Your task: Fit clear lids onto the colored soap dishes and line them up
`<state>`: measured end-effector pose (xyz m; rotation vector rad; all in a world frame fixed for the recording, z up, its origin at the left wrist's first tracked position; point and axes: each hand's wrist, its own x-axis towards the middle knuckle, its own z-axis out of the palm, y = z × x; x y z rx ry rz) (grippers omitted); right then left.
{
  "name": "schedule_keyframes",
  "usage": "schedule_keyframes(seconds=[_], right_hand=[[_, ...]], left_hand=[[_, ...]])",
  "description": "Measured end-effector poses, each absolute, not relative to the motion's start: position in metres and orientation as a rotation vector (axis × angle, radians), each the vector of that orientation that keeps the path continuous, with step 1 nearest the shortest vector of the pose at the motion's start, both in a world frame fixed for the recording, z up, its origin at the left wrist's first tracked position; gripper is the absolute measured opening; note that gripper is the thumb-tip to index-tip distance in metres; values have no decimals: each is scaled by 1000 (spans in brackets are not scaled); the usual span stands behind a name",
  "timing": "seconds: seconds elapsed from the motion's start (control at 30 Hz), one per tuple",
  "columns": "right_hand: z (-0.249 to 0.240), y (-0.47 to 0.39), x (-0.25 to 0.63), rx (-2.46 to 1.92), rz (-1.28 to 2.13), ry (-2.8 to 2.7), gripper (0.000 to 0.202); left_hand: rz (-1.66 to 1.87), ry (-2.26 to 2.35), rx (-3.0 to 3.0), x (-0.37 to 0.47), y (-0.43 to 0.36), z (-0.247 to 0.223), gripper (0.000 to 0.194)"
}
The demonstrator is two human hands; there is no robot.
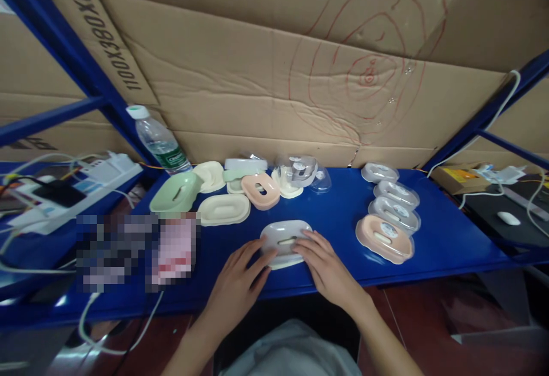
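Observation:
A pale grey oval piece with a centre slot, which looks like a soap dish (278, 232), lies near the front edge of the blue table on a cream base. My left hand (242, 273) grips its left side, fingertips on the rim and thumb by the front edge. On the right side, my right hand (322, 262) has its fingers over the top, close to the slot. Behind it lie a peach dish (266, 199), a green dish (176, 194) and a cream tray (223, 210). A peach dish under a clear cover (386, 240) sits to the right.
Several clear-covered dishes (393, 211) form a row at the right. Clear covers (298, 169) are heaped at the back. A water bottle (160, 142) leans against the cardboard (223, 90). Power strips and cables (103, 179) lie left; a white mouse (509, 218) is far right.

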<state>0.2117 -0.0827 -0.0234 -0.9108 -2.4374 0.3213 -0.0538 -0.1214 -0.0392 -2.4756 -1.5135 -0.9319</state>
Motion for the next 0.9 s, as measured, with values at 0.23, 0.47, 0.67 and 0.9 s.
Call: schedule_keyframes(seconds=[0.23, 0.47, 0.67, 0.9], right_hand=[[-25, -90, 210, -983, 245, -2460, 54], [-24, -91, 208, -1111, 153, -2415, 52], [-29, -89, 209, -1143, 155, -2392, 44], [-30, -89, 208, -1153, 169, -2373, 45]], left_hand=[[-952, -1463, -2521, -62, -109, -25, 31], [-692, -1787, -2018, -93, -54, -15, 40], [-663, -1804, -2112, -84, -58, -24, 32], [-778, -1917, -2116, -14, 5, 38, 56]])
